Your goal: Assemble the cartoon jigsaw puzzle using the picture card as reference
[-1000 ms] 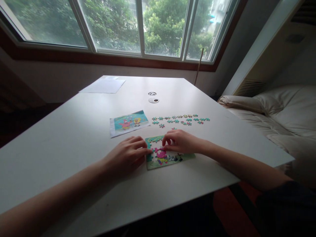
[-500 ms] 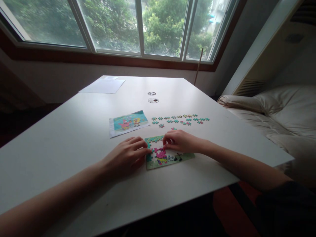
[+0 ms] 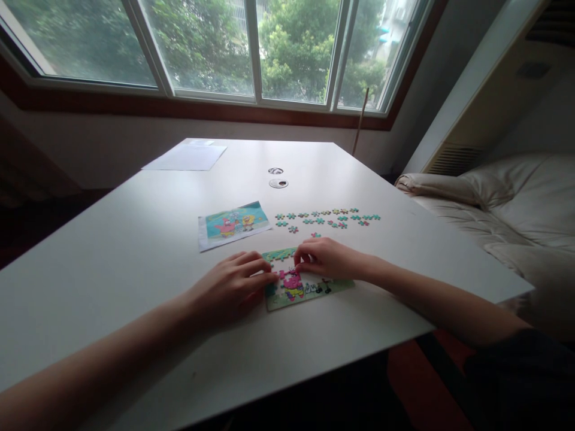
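Note:
A small jigsaw board (image 3: 309, 292) with a pink cartoon figure lies near the front of the white table (image 3: 135, 239). My left hand (image 3: 231, 286) rests flat at the board's left edge, fingers stretched onto it. My right hand (image 3: 327, 257) sits on the board's upper part, fingertips curled and pressed down on its middle; whether they pinch a piece is hidden. Several loose puzzle pieces (image 3: 327, 218) lie in rows behind the board. A printed reference picture (image 3: 233, 224) lies to the left of them.
A sheet of paper (image 3: 186, 157) lies at the table's far left. Two round cable grommets (image 3: 278, 182) sit mid-table. A wide window (image 3: 251, 48) runs behind. A bed with a pale quilt (image 3: 516, 209) stands close to the table's right edge.
Both hands have stayed on the board; my right fingertips have shifted slightly on it. The view has barely moved.

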Tool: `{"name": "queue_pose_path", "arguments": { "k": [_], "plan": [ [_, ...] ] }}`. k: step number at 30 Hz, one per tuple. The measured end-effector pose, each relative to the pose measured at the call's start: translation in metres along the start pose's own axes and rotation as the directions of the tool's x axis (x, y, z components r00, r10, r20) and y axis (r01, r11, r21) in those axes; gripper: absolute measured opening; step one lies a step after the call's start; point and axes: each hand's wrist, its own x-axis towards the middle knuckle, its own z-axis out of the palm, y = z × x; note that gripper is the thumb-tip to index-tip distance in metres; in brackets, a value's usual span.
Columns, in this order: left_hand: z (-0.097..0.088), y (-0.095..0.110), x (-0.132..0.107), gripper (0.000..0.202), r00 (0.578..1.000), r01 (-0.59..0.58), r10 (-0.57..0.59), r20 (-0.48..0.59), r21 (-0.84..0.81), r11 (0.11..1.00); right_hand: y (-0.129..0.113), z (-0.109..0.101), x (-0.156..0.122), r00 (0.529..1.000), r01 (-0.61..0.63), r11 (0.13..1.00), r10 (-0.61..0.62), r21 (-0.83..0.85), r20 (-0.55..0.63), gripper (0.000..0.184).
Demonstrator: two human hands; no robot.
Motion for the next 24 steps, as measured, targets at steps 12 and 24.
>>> {"name": "queue_pose_path", "arguments": {
  "k": [12, 24],
  "plan": [
    [0.004, -0.010, -0.001, 0.022, 0.953, 0.298, -0.291, -0.088, 0.089, 0.950, -0.011, 0.008, 0.002, 0.998, 0.018, 0.999, -0.020, -0.044, -0.062, 0.012],
    [0.006, -0.006, 0.000, 0.027, 0.947, 0.319, -0.320, 0.013, 0.042, 0.947, -0.027, 0.016, 0.006, 0.993, -0.066, 0.996, 0.059, -0.067, -0.103, 0.017]
  ]
}}
